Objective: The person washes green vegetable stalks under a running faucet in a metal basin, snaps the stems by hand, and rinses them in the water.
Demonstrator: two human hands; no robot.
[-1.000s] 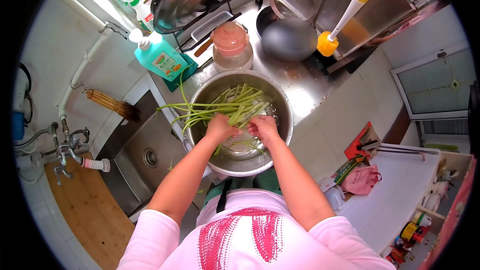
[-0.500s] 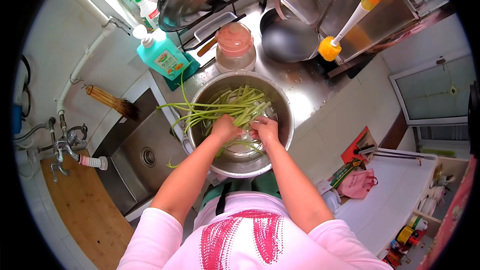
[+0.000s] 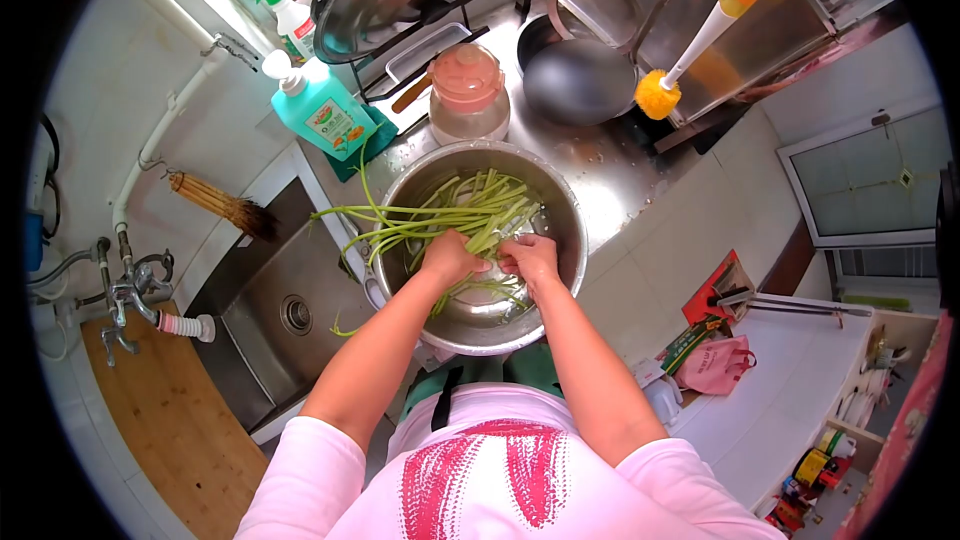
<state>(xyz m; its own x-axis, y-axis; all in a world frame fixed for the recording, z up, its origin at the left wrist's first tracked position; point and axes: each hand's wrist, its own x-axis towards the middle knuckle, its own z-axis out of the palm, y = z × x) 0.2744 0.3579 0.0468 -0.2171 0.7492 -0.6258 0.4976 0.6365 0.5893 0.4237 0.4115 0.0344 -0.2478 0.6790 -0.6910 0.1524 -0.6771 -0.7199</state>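
Observation:
A wide metal basin (image 3: 575, 240) with water in it holds a bunch of long green vegetable stems (image 3: 470, 212). The thin ends of several stems hang out over its left rim. Inside the basin, my left hand (image 3: 452, 256) is closed around the near part of the bunch. My right hand (image 3: 530, 258) is just to the right, its fingers curled and pinched at stems close to the left fingertips. The two hands nearly touch. What lies under the fingers is partly hidden.
Left of the basin is a steel sink (image 3: 300, 270) with a tap (image 3: 130, 290) and a wooden board (image 3: 170, 420). Behind stand a pink-lidded jar (image 3: 468, 90), a green soap bottle (image 3: 325, 110), a dark pan (image 3: 580, 82) and a yellow-headed brush (image 3: 658, 95).
Both hands stay in nearly the same place in the basin, with only a slight shift of the right fingers. The view has moved very slightly.

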